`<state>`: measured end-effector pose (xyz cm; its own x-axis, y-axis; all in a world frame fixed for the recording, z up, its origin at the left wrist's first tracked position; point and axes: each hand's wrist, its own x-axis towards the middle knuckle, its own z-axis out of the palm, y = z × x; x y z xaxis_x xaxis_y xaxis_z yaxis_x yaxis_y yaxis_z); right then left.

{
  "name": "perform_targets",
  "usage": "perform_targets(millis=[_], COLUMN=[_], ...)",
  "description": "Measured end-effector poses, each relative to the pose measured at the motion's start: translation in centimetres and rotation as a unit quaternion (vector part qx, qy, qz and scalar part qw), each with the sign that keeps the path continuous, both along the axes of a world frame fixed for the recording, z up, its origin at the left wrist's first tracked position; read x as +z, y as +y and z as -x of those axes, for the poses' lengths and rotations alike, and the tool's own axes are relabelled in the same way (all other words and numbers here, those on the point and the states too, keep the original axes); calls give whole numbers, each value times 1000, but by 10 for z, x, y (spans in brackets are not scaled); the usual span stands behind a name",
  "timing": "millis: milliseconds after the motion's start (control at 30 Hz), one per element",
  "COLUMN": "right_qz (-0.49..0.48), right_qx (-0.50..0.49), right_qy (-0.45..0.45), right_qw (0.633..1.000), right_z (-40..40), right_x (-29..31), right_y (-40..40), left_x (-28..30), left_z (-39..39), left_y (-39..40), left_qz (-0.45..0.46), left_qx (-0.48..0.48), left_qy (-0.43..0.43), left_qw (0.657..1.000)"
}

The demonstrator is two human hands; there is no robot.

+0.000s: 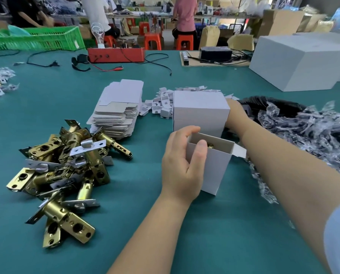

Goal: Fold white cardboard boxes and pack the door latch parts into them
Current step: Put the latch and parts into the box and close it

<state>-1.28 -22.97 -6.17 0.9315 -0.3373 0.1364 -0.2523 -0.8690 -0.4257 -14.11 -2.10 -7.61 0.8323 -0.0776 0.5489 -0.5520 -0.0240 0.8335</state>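
Brass-coloured metal door latch parts (pixel 66 175) lie heaped on the left of our green-covered desk (pixel 125 224), their silver faceplates pointing every way. Behind that heap, toward the middle, we have a stack of flat, unfolded white cardboard box blanks (pixel 119 107), and just to its right a scatter of small white folded cardboard inserts (pixel 161 105). Our left hand (pixel 182 165) grips the near left corner of a small open white cardboard box (pixel 210 167) that stands upright on the desk, thumb on the front wall and fingers curled over the rim; a glint of brass shows inside it, and one flap sticks out on its right side. Directly behind it stands a larger closed white cardboard box (pixel 200 111), touching or nearly touching the small one. Our right hand (pixel 234 109) reaches past the right side of that larger box, its fingers hidden behind it, so we cannot tell whether it holds anything. Further right spreads a pile of crinkled clear plastic bags (pixel 307 131), and a big white block-shaped carton (pixel 299 62) sits at the far right edge.
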Motion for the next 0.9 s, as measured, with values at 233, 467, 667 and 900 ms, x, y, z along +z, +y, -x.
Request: perform_targets(millis=[233, 467, 667, 900], right_qz=[-251, -512, -502, -385], right_qx=[-56, -90, 71, 232], right_qy=[-116, -224, -260, -172], right_qw=[959, 824, 822, 877], right_z=[60, 124, 160, 187], right_x=[23, 36, 38, 58], right_y=[14, 30, 47, 53], left_x=[2, 6, 7, 17], left_z=[0, 2, 12, 16], left_y=[7, 10, 4, 11], left_qz=[-47, -106, -81, -27], left_qx=[-60, 31, -7, -54], left_qy=[-5, -88, -102, -9], left_qw=[997, 990, 992, 998])
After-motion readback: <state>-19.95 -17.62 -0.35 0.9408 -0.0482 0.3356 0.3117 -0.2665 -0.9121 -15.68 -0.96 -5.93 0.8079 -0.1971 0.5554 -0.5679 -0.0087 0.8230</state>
